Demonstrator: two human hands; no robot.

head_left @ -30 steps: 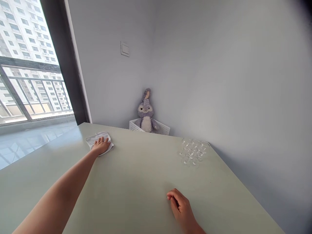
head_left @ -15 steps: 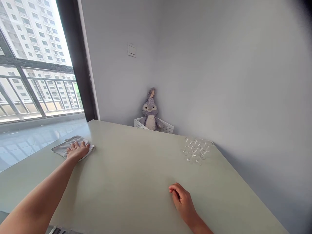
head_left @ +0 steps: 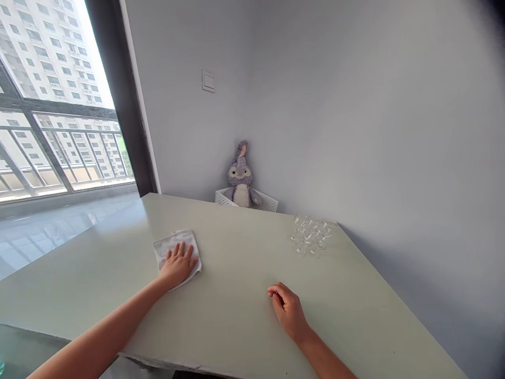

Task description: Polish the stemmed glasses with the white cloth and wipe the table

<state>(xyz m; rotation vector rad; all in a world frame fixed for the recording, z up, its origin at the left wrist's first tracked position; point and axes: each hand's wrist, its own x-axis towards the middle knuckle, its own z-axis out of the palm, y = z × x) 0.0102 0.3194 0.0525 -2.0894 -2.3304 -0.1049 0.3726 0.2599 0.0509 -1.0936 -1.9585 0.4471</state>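
Note:
My left hand (head_left: 178,267) lies flat with its fingers spread on a folded white cloth (head_left: 168,246), pressing it against the pale green tabletop (head_left: 232,295). The cloth shows around the fingers, left of the table's middle. On the right, my right hand (head_left: 290,310) rests on the table in a loose curl, with nothing visible in it. Farther back from that hand stands a cluster of several small clear glasses (head_left: 311,234), close to the table's right rear corner.
Behind the far table edge, a grey plush rabbit (head_left: 241,181) sits in a white perforated basket (head_left: 268,202). A grey wall (head_left: 355,131) borders the table's right side. To the left is a glazed balcony door with a dark frame (head_left: 118,95).
My left hand has slid the cloth rightward and somewhat nearer across the table. My right hand stays curled in about the same place. The view has shifted slightly.

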